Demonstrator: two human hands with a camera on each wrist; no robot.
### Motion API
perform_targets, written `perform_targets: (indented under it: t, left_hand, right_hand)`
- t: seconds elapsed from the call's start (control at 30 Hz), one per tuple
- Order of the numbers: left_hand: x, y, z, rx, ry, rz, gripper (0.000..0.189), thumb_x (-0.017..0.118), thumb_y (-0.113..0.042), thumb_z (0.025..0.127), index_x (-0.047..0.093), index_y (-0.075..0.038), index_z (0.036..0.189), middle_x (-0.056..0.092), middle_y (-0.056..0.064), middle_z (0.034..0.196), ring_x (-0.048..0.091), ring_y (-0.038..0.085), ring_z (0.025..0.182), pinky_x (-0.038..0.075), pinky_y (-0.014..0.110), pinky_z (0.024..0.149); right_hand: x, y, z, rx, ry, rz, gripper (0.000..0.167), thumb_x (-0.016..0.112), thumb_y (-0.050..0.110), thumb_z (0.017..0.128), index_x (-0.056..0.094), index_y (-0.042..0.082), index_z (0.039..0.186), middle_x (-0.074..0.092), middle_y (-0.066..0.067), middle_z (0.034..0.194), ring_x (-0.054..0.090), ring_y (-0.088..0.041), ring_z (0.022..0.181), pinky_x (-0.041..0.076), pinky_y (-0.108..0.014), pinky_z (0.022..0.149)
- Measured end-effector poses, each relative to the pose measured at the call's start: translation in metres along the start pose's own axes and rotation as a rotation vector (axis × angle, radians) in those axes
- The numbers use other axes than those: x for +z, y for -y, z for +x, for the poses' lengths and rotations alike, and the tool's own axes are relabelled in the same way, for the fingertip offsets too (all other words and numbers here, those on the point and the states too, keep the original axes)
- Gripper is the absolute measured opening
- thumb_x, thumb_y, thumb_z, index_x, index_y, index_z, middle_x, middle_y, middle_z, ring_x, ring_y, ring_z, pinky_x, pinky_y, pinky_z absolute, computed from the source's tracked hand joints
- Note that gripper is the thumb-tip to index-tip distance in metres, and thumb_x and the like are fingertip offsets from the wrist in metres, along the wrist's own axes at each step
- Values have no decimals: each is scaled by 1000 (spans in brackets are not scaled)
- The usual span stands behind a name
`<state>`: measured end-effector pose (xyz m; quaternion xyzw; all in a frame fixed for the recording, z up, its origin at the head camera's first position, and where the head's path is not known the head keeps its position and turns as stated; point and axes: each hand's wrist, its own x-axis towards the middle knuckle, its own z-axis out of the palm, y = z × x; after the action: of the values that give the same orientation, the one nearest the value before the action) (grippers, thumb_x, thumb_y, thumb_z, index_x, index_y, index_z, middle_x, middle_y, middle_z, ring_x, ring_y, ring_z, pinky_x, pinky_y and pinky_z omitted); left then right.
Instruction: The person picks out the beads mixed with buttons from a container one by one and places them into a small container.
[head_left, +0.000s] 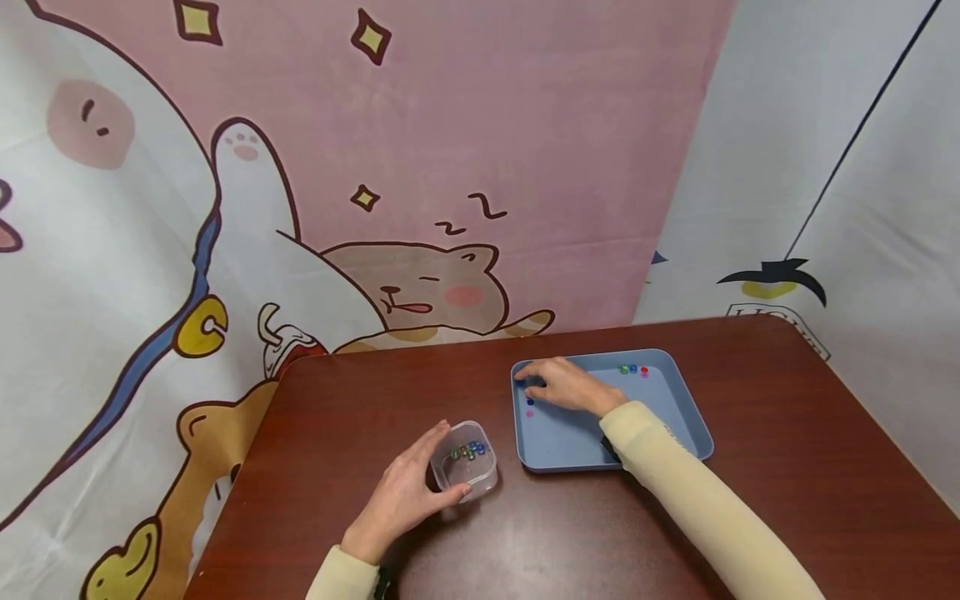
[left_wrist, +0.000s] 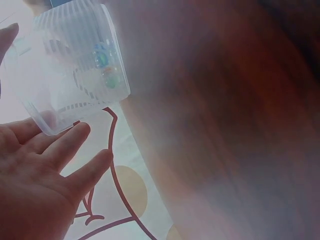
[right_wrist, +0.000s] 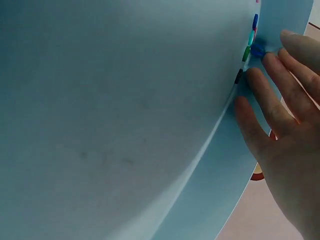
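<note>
My left hand [head_left: 405,483] grips a small clear plastic container [head_left: 483,479], thumb at its near side and fingers round its left side. Several green and blue glass marbles [head_left: 471,452] lie inside it. My right hand [head_left: 566,385] reaches into the far left corner of a blue tray [head_left: 566,458]. In the right wrist view, a dark blue marble [right_wrist: 257,49] sits by the tray wall, close to the fingertips; whether they touch it I cannot tell. Small flat coloured pieces, among them a green one [right_wrist: 246,53] and a blue one [right_wrist: 255,21], are next to it.
Toward the tray's far right are a green marble [head_left: 624,368], a blue marble [head_left: 633,368], a red piece [head_left: 644,369] and a pink piece [head_left: 644,376]. The brown table [head_left: 360,400] meets a cartoon-printed cloth [head_left: 585,167] behind it.
</note>
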<state>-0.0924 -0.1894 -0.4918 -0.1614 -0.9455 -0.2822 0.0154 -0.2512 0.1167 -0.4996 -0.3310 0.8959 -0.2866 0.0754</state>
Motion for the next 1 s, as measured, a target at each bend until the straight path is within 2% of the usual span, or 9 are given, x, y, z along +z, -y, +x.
perform_targets:
  t: [0.37,0.47,0.67,0.83,1.0]
  left_hand:
    - [-2,1,0,4,1,-14,97,80,-66,80,49,-12,155,48,5,158,56,28,135,48,54,106]
    - [-1,2,-1,4,0,-12,98,78,-68,80,49,-11,154,48,5,159,56,28,136,49,53,106]
    - [0,2,-2,3,-8,-1,96,82,-63,80,49,-11,154,49,5,158,58,29,133,50,55,104]
    - [0,1,-3,-7,-1,-1,96,84,-60,79,49,-12,154,49,6,158,58,30,132,50,56,103]
    - [-1,0,0,-4,4,-10,95,85,-56,79,48,-11,155,48,7,158,57,30,133,50,56,104]
  right_hand:
    - [8,-3,3,-13,14,-115,28,75,13,96,74,5,124,70,-11,127,64,-28,122,48,-48,107]
    - [10,-2,4,-40,0,-153,26,76,13,95,76,5,120,71,-10,123,65,-27,118,50,-47,104]
    - [13,0,4,-95,-30,-212,18,78,14,93,78,7,110,72,-6,112,68,-22,108,55,-42,96]
    - [13,1,2,-121,-45,-206,15,78,14,94,79,9,107,72,-3,108,68,-20,103,56,-41,92]
    - [3,4,-2,-129,-84,-152,15,78,15,94,79,10,108,72,-2,107,69,-20,102,56,-42,91]
